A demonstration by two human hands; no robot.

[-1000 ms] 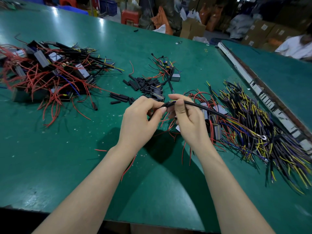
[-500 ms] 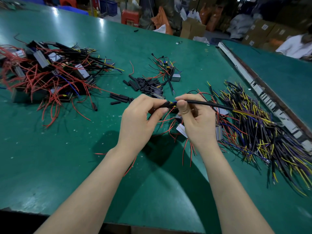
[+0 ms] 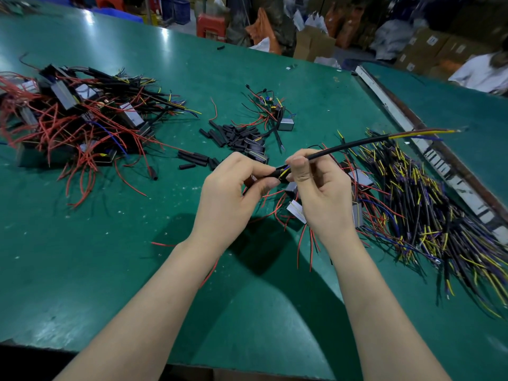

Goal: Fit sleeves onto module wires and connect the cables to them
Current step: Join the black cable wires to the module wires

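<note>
Left hand (image 3: 228, 196) pinches a black sleeve (image 3: 270, 174) between thumb and forefinger; right hand (image 3: 321, 193) grips a black cable (image 3: 349, 145) at its near end, thumb on top. Sleeve and cable end meet between the two hands, above the green table (image 3: 110, 270); whether the wires are joined inside is unclear. The cable rises to the right, its coloured cores free. Loose sleeves (image 3: 231, 134) lie beyond the hands, a cable pile (image 3: 428, 221) right, modules with red wires (image 3: 71, 119) far left.
</note>
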